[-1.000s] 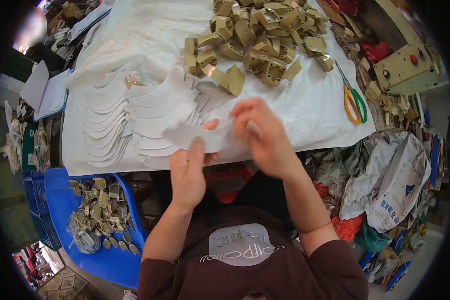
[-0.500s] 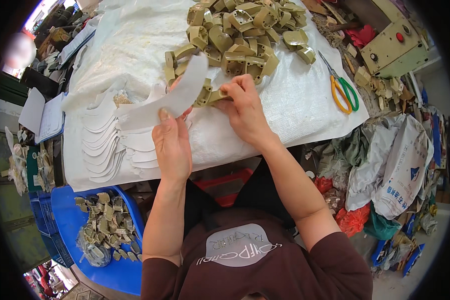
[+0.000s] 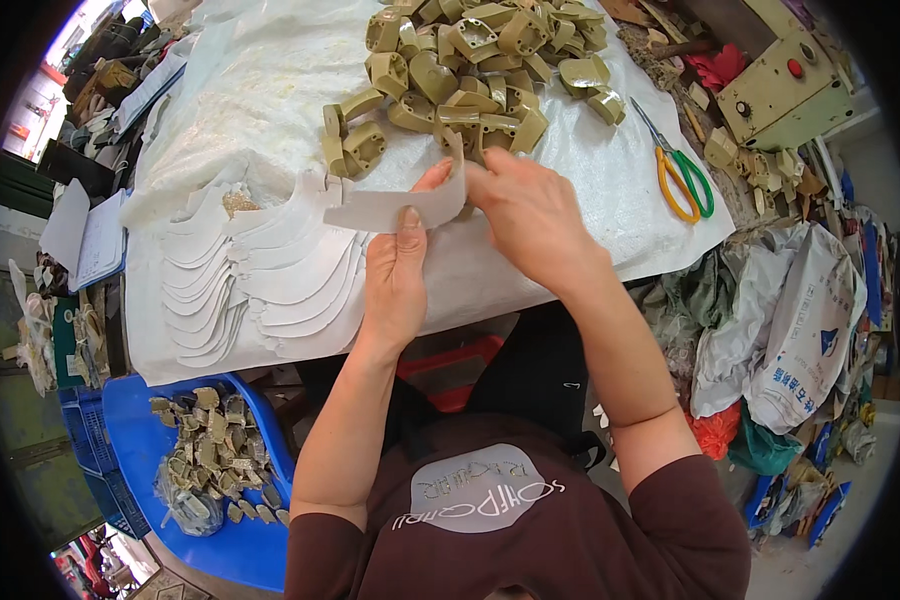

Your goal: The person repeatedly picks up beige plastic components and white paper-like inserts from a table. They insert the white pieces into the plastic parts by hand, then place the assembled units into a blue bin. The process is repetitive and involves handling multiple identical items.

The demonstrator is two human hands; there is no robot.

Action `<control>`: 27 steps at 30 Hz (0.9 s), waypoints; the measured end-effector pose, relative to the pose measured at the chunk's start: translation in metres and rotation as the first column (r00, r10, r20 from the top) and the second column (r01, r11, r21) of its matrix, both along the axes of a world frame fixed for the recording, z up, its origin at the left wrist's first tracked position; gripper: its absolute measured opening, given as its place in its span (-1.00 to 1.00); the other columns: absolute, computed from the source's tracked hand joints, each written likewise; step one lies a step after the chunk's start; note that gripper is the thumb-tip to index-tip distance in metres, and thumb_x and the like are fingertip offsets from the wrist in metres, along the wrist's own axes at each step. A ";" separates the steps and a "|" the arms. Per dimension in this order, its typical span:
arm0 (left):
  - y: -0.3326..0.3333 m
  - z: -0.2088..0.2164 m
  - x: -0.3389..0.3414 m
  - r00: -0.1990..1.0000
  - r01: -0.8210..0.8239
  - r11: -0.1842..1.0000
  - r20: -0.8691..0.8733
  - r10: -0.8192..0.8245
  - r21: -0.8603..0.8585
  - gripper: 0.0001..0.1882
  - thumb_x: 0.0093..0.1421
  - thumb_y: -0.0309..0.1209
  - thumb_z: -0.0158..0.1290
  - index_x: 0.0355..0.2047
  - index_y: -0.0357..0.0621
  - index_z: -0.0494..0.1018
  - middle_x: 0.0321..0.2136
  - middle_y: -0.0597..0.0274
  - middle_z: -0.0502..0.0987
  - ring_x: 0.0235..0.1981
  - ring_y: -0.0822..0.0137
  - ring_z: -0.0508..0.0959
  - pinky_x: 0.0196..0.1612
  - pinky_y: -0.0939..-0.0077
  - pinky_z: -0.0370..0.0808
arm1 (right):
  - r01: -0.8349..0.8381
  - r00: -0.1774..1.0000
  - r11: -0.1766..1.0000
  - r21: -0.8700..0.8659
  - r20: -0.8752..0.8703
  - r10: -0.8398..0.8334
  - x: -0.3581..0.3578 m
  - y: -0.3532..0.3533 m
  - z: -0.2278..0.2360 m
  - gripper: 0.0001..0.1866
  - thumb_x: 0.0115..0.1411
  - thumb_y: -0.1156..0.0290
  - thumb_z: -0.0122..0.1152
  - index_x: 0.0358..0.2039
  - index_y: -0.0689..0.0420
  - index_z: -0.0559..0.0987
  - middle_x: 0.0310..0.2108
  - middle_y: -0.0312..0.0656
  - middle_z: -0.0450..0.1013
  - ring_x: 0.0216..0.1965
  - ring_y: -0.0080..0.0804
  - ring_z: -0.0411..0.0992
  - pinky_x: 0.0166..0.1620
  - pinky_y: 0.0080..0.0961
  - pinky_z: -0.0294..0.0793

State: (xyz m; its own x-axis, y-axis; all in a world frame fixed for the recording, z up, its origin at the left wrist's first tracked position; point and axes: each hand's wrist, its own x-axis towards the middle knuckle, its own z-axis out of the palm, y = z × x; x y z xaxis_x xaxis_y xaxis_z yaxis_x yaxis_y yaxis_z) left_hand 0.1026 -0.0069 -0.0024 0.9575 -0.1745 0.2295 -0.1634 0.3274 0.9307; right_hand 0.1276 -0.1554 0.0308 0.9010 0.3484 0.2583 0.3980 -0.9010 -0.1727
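My left hand (image 3: pixel 398 272) grips a pale grey-white curved strip (image 3: pixel 395 209), its thumb pressed on the near face. The strip's right end bends upward, and my right hand (image 3: pixel 540 217) closes on it there with the fingers drawn together. Whether an olive moulded piece lies behind the strip is hidden by the strip and my fingers. Just beyond my hands is a heap of shiny olive moulded pieces (image 3: pixel 433 78), some with small holes. Left of my hands, similar curved strips (image 3: pixel 305 285) lie in overlapping rows on the white sheet (image 3: pixel 490 268) covering the table.
Scissors (image 3: pixel 682 185) with orange and green handles lie at the right, near a control box (image 3: pixel 785 97) with a red button. A blue basin (image 3: pixel 225 545) at lower left holds more moulded pieces. Plastic bags (image 3: pixel 805 330) crowd the right side. A clipboard (image 3: pixel 100 240) stands at left.
Both hands have shifted right with the strip, which has turned flatter and now curls up at its right end. The olive piece held earlier by my right hand is no longer visible.
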 end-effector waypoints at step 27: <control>0.033 0.013 -0.098 0.945 -0.148 0.899 -0.328 0.006 -0.411 -0.62 0.36 -0.40 -0.28 0.04 -0.49 0.26 -0.01 -0.05 0.40 0.02 0.23 0.44 0.09 0.33 0.39 | -0.518 0.855 0.408 0.752 0.472 0.216 -0.085 0.049 -0.028 -0.53 -0.10 0.77 0.19 -0.12 0.16 0.44 -0.17 -0.05 0.42 -0.24 -0.13 0.42 -0.24 -0.38 0.48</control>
State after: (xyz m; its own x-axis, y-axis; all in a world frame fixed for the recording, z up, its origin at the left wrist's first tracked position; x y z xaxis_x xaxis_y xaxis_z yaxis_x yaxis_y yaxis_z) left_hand 0.0044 0.0256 0.0104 0.9976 -0.0508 -0.0467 0.0689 0.7005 0.7104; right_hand 0.0425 -0.1063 0.0028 0.5822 0.1073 0.8059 0.8119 -0.1284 -0.5695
